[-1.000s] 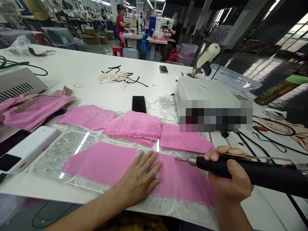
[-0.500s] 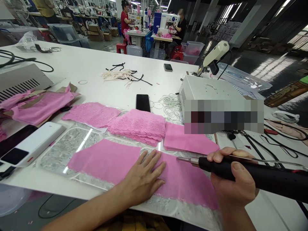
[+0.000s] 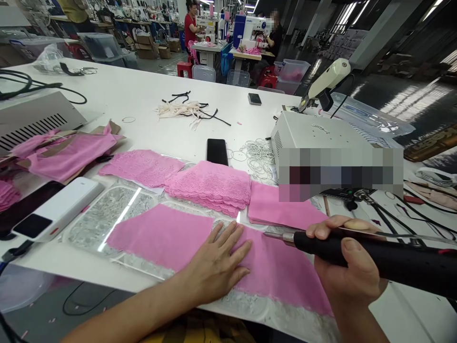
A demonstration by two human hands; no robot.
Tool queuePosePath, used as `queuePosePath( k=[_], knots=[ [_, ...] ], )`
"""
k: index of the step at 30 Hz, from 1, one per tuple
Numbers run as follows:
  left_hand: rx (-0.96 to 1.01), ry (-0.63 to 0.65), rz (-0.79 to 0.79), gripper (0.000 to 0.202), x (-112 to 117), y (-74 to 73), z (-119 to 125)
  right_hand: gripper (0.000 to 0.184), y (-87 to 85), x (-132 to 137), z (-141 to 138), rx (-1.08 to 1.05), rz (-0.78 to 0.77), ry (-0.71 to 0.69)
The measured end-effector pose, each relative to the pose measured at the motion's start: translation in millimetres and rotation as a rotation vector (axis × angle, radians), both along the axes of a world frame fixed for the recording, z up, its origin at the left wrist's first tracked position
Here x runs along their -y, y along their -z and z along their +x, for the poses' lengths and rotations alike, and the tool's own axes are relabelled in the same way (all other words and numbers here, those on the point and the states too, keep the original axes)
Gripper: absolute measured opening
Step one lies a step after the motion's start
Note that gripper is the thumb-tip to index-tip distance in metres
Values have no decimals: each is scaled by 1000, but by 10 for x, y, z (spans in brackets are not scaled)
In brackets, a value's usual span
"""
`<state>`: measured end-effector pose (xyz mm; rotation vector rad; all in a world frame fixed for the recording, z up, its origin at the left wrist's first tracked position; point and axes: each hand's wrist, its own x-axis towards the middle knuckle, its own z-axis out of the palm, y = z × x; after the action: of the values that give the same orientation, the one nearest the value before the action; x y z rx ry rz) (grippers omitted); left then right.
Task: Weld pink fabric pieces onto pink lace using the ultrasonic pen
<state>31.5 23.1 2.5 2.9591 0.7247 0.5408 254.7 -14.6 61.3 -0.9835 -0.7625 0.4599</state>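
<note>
My left hand (image 3: 223, 262) lies flat with fingers spread on a pink fabric panel (image 3: 282, 267); a matching pink fabric panel (image 3: 160, 233) extends to its left. In my right hand (image 3: 352, 259) is a thick black handheld tool (image 3: 385, 257) with a narrow metal tip. The tip points left and is at the upper part of the right panel; whether it touches the cloth I cannot tell. Both panels rest on a clear plastic sheet (image 3: 107, 214). Just behind them are a pile of pink lace pieces (image 3: 210, 186) and a stack of plain pink pieces (image 3: 282, 209).
A grey metal box (image 3: 314, 128) stands at the right, cables beside it. Behind the lace lie a black phone (image 3: 217, 151) and tangled thin white rings (image 3: 260, 157). A white device (image 3: 60, 209) and pink cloth (image 3: 67, 152) occupy the left. Two people work at sewing machines beyond.
The whole view has shifted slightly, so the table and objects appear a little further right. Both hands keep their hold and placement; the tool's tip has hardly moved against the fabric.
</note>
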Motion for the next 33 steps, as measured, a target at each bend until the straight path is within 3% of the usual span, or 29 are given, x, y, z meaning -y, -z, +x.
queuePosePath(
  k=[33],
  knots=[
    [27, 0, 3, 44, -3, 4, 1, 14, 84, -97, -101, 60, 28, -98]
  ],
)
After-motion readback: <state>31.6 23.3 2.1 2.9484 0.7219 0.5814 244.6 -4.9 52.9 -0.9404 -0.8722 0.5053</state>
